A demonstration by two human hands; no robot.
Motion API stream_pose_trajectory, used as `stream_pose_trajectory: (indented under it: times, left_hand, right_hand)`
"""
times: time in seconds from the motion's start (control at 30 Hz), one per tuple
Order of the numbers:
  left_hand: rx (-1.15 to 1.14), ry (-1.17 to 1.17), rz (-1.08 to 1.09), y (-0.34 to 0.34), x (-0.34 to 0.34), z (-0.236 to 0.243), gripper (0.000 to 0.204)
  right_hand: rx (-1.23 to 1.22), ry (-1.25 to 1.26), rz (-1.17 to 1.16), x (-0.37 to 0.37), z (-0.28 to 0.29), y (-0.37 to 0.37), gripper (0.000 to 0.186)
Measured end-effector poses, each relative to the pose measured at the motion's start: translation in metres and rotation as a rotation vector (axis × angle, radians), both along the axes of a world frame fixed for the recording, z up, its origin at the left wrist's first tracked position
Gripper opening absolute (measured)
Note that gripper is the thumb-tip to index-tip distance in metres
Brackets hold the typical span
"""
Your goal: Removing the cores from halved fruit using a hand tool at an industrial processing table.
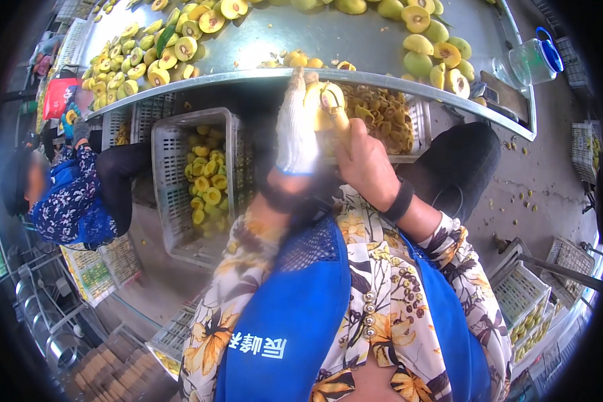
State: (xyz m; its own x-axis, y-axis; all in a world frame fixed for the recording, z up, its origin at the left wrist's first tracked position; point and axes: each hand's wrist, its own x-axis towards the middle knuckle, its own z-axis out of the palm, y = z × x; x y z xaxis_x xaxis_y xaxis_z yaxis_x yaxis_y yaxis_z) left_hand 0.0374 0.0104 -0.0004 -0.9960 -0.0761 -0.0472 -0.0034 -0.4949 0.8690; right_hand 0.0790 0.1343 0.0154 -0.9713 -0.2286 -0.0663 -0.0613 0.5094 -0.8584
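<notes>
In my gloved left hand [295,127] I hold a halved yellow peach [317,107], cut face up, just below the table's front edge. The glove is white knit, and its fingers wrap the fruit. My bare right hand [367,161] is closed around the light-coloured handle of a pitting tool [340,120]. The tool's head meets the peach half; its exact shape is blurred. Beneath both hands a crate [419,127] holds many scooped-out brown and orange scraps. On the metal table [261,50] lie heaps of halved peaches [144,63], several with brown pits showing.
Left of my legs stands a grey crate [161,174] with pitted peach halves. A clear bottle [526,63] with a blue lid and a dark device [491,95] are at the table's right end. Another person [74,181] sits at left. More crates [526,291] stand at right.
</notes>
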Motion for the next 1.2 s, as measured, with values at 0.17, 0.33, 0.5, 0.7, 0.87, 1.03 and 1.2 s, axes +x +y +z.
stream_pose_trajectory:
  times: [0.17,0.33,0.5,0.7,0.87,1.03,1.2]
  left_hand:
    - [-0.482,0.232,0.112,0.005,0.005,-0.001,0.058]
    - [-0.475,0.066,0.055,0.0,0.001,0.007,0.055]
    - [-0.643,0.242,-0.112,-0.025,-0.01,-0.003,0.035]
    - [-0.91,0.417,-0.558,-0.05,-0.03,-0.003,0.035]
    - [-0.104,-0.478,-0.32,-0.025,-0.024,0.007,0.037]
    - [-0.088,-0.528,-0.084,-0.02,-0.018,0.007,0.04]
    - [-0.317,-0.199,-0.003,-0.016,-0.003,-0.007,0.033]
  right_hand:
    - [0.007,-0.023,0.006,-0.001,0.006,0.0,0.023]
    - [-0.023,-0.086,0.023,0.004,0.006,0.0,0.02]
    - [0.011,-0.126,0.145,0.002,0.004,0.008,0.019]
    - [0.051,-0.123,0.241,-0.002,-0.013,0.011,0.021]
    - [0.033,-0.097,0.18,-0.016,-0.018,0.008,0.021]
    - [-0.003,-0.087,0.179,-0.018,-0.016,0.006,0.019]
    - [-0.096,-0.095,0.059,-0.008,-0.017,-0.004,0.017]
